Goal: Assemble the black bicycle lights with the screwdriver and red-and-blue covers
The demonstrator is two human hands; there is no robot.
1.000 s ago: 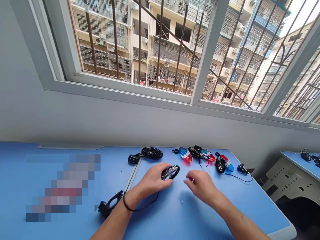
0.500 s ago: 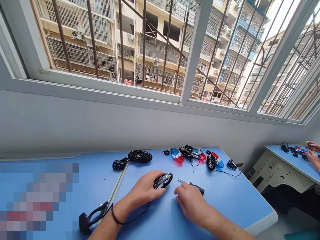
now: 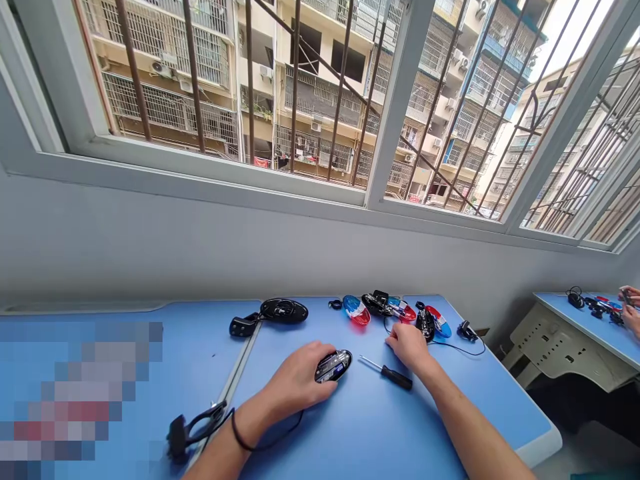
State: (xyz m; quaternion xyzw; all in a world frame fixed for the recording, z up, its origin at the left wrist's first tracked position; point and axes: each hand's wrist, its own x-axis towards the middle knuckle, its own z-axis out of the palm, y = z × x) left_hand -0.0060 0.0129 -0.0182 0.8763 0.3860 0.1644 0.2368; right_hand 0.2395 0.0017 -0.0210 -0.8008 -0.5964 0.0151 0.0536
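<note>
With the left hand (image 3: 300, 377) clamped on the black device (image 3: 335, 365), probably for steadiness, on the bench (image 3: 493, 387); with the right hand (image 3: 410, 343) well apart, nearer the far edge, grasp impossible to tell; screwdriver (image 3: 393, 375) just beside, presumably for easy reach.

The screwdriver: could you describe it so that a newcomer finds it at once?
On the blue table, look between the left hand and the right forearm. The screwdriver lies there: unlike the oval device in that left hand, it is slim, with a metal shaft and black handle.
</note>
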